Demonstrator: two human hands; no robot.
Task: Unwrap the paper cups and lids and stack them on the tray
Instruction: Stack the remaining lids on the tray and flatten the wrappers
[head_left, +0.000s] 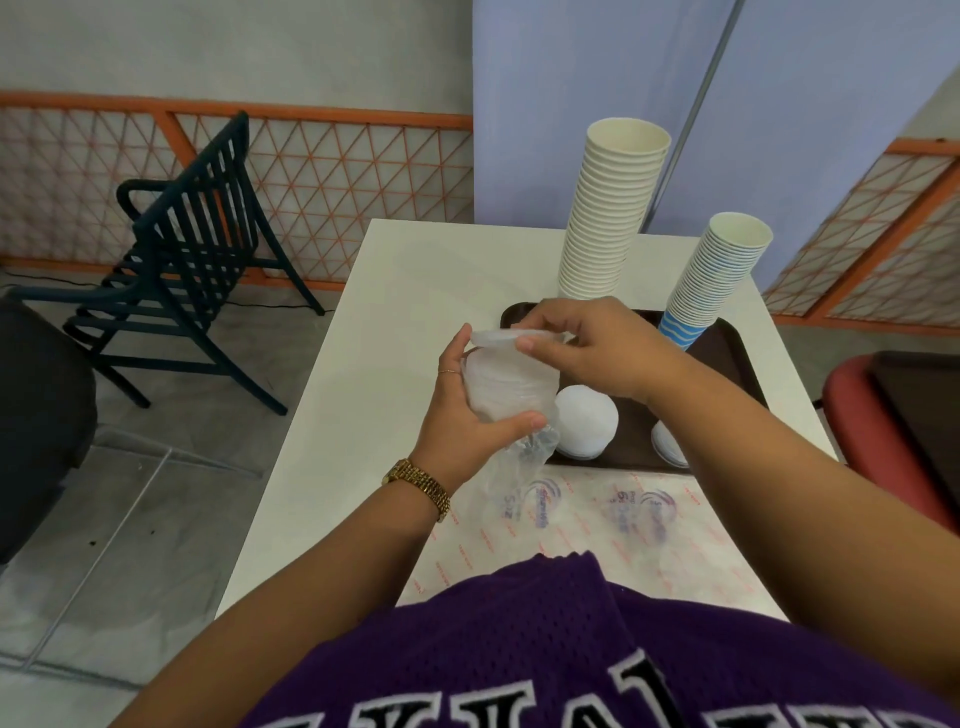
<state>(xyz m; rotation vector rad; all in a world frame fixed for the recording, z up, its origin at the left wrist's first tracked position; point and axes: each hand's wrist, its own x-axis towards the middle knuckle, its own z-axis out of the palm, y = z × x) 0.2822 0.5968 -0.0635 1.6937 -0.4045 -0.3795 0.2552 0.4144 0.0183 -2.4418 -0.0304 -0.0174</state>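
Lids, part-unwrapped, held above the surface (363, 322).
Left hand (462, 415) grips wrapped lid stack (506, 387); right hand (597, 348) pinches top lid (498, 336). Beyond: brown tray (727, 358) bearing loose lid pile (587, 421), white cups (608, 218), blue-striped cups (711, 280).

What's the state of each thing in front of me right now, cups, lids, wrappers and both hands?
White cup stack: unwrapped, upright on the tray.
Blue cup stack: unwrapped, leaning on the tray.
Tray: on the table, holding cups and lids.
Lid sleeve: partly unwrapped, gripped by left hand.
Top lid: pinched by right hand.
Loose lid stack: unwrapped, on tray.
Empty wrappers: flat on table.
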